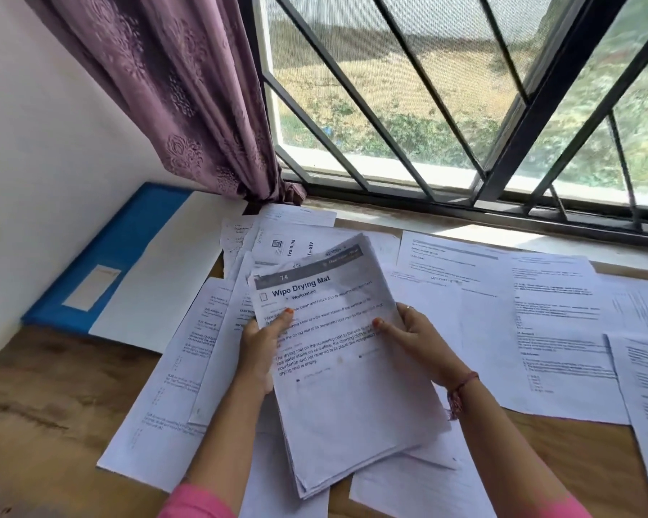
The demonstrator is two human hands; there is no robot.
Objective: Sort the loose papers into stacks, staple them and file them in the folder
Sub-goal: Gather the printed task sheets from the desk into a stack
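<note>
The fingers (408, 312) of the right hand (419, 342) are curling round the right edge of a stack of printed sheets (348, 368), thumb lying across the top page; the fingers (277, 323) of the left hand (262, 349) are grasping the left edge the same way, thumb pressing on the print. Both hands are holding the stack tilted, its top edge pointing toward 11 o'clock, lifted a little above the worktop (53, 398). The top page is carrying a grey band with "74" and the heading "Wipe Drying Mat". A thread bracelet (459, 394) is sitting on the right wrist, and pink sleeves (199, 502) are showing at the bottom edge.

Loose papers (539, 323) are lying spread over the wooden worktop all round the stack, overlapping one another from 9 o'clock across to 3 o'clock. At 10 o'clock from the stack a blue folder (120, 248) is lying against the white wall, with a blank white sheet (165, 278) covering its right part. At 12 o'clock a purple curtain (188, 99) is hanging beside a barred window (464, 106).
</note>
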